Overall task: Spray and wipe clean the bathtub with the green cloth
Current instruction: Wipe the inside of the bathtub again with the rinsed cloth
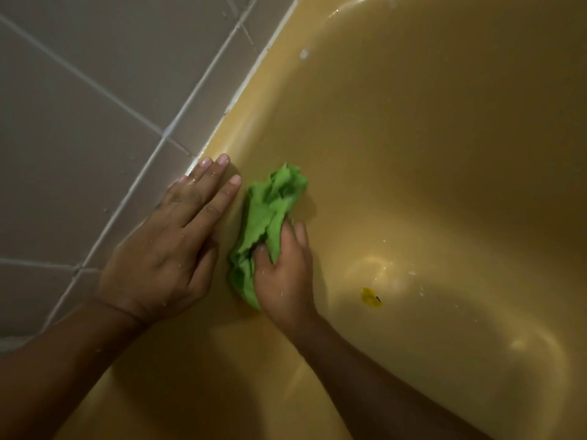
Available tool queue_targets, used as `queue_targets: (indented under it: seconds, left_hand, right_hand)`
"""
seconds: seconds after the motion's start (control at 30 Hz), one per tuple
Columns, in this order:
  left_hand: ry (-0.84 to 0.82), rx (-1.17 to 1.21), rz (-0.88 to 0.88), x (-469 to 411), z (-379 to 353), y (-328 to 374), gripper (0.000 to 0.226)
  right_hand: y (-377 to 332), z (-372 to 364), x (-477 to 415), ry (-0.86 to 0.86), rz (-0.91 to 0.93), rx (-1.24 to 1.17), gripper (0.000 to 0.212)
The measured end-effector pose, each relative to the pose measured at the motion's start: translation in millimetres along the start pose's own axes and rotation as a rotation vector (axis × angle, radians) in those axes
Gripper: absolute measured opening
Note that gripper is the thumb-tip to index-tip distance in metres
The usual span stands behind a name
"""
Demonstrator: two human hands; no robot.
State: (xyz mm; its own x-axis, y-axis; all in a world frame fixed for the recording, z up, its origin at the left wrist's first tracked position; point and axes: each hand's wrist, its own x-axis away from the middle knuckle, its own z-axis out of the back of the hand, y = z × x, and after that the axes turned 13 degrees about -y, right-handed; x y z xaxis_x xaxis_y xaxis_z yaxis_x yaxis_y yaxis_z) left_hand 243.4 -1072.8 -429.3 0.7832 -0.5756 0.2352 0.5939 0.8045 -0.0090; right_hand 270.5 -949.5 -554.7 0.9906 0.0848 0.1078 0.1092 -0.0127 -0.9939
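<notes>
Wiping stage, judged mid-task: right grip (283, 274) clutches bunched green cloth (270, 211) against bathtub (428, 147) side wall. Left grip (165, 246) lies flat, fingers straight, on rim. Droplets and yellow speck (371, 297) on tub floor unwiped.

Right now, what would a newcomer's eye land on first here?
The bright green cloth, bunched in the right hand against the inner wall of the yellow bathtub, stands out first. Beside it the left hand lies flat on the rim by the tiled wall. A yellow scrap lies on the tub floor.
</notes>
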Motion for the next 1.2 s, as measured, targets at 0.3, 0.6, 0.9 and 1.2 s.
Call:
queue_targets:
  seconds: [0.3,0.6,0.9,1.2]
  left_hand:
    - [0.037,0.004,-0.012,-11.7,2.8,-0.7,0.071]
    - [0.016,-0.006,0.006,-25.8,5.7,-2.6,0.081]
    - [0.04,0.025,0.006,-36.2,3.2,-5.2,0.084]
    - [0.049,0.021,-0.009,-41.0,0.3,-8.8,0.083]
  right_hand:
    - [-71.0,78.3,-128.4,0.218,0.013,0.144,0.056]
    - [-51.0,83.5,-160.0,0.604,-0.002,0.112,0.062]
    - [42.5,63.5,-131.2,0.646,-0.223,0.138,0.059]
    - [170.3,57.7,-39.2,0.211,-0.618,0.569,0.066]
